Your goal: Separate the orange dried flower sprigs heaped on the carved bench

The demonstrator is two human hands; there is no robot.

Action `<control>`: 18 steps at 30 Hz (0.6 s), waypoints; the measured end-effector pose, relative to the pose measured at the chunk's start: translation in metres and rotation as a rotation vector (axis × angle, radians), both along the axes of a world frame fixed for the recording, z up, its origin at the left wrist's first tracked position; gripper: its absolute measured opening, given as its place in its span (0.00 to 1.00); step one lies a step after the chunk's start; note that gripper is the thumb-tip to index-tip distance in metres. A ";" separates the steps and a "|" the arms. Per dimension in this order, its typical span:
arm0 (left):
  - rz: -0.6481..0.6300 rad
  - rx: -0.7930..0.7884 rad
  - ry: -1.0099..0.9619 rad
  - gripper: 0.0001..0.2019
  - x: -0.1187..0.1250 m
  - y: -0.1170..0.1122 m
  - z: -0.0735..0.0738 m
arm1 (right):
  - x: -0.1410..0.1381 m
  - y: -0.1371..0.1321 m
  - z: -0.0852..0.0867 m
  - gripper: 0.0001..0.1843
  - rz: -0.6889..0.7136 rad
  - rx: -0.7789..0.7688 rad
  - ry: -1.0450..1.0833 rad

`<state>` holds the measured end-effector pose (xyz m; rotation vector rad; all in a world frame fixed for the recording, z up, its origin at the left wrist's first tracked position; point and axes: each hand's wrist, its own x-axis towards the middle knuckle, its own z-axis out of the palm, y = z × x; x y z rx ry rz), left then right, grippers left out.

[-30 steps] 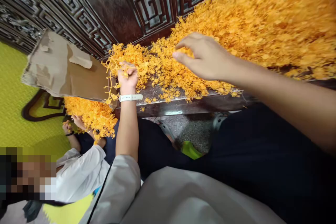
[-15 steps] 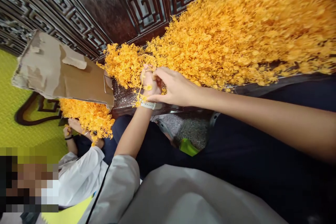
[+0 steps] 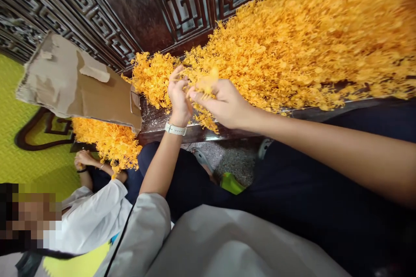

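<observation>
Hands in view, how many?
3. The person's left hand is in the orange sprigs beside the cardboard sheet; their right hand pinches some. A co-worker's hand is lower left; that co-worker's other hand may be hidden.

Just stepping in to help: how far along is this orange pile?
Perhaps a little way. Done: a smaller heap seems sorted out below the cardboard sheet. In hand: the right hand pinches a tuft, beside the open left hand. Left: the large heap on the dark wooden ledge, clearly the bulk.
</observation>
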<state>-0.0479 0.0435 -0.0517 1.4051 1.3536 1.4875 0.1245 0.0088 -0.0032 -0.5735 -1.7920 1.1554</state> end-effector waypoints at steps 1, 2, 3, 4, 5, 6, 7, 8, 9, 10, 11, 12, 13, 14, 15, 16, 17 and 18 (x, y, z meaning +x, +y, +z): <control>0.013 0.049 -0.060 0.22 0.001 -0.004 0.010 | 0.001 0.004 0.004 0.11 0.006 -0.081 0.033; -0.031 0.074 -0.096 0.23 0.002 -0.008 0.020 | 0.003 0.009 0.008 0.12 0.005 -0.152 0.061; -0.111 0.078 -0.124 0.24 0.005 -0.013 0.028 | 0.005 0.014 0.011 0.12 0.006 -0.210 0.079; -0.190 0.066 -0.148 0.25 0.009 -0.017 0.035 | 0.007 0.018 0.014 0.12 0.011 -0.256 0.085; -0.245 0.056 -0.164 0.25 0.013 -0.021 0.039 | 0.009 0.023 0.016 0.13 0.017 -0.289 0.083; -0.271 0.051 -0.165 0.24 0.018 -0.024 0.040 | 0.012 0.027 0.017 0.15 0.019 -0.312 0.079; -0.275 0.047 -0.152 0.23 0.023 -0.025 0.039 | 0.014 0.030 0.018 0.18 0.016 -0.327 0.075; -0.270 0.041 -0.130 0.22 0.028 -0.026 0.036 | 0.017 0.032 0.018 0.21 0.005 -0.339 0.072; -0.265 0.032 -0.105 0.22 0.032 -0.026 0.032 | 0.018 0.033 0.018 0.24 -0.015 -0.350 0.070; -0.264 0.020 -0.078 0.23 0.034 -0.025 0.028 | 0.020 0.034 0.018 0.26 -0.039 -0.364 0.068; -0.267 0.003 -0.055 0.23 0.036 -0.024 0.025 | 0.021 0.034 0.017 0.29 -0.063 -0.382 0.060; -0.264 -0.017 -0.036 0.23 0.036 -0.023 0.023 | 0.022 0.034 0.016 0.31 -0.080 -0.400 0.047; -0.257 -0.031 -0.017 0.22 0.036 -0.023 0.023 | 0.023 0.035 0.015 0.33 -0.102 -0.415 0.034; -0.250 -0.040 0.008 0.21 0.035 -0.024 0.024 | 0.024 0.036 0.014 0.35 -0.125 -0.424 0.022; -0.258 -0.047 0.047 0.20 0.033 -0.025 0.026 | 0.025 0.038 0.014 0.36 -0.146 -0.428 0.011; -0.280 -0.050 0.097 0.20 0.032 -0.027 0.029 | 0.026 0.041 0.013 0.36 -0.162 -0.426 -0.003; -0.314 -0.050 0.151 0.20 0.030 -0.029 0.032 | 0.028 0.044 0.013 0.36 -0.171 -0.422 -0.019; -0.354 -0.050 0.205 0.21 0.029 -0.031 0.036 | 0.030 0.048 0.013 0.35 -0.169 -0.420 -0.037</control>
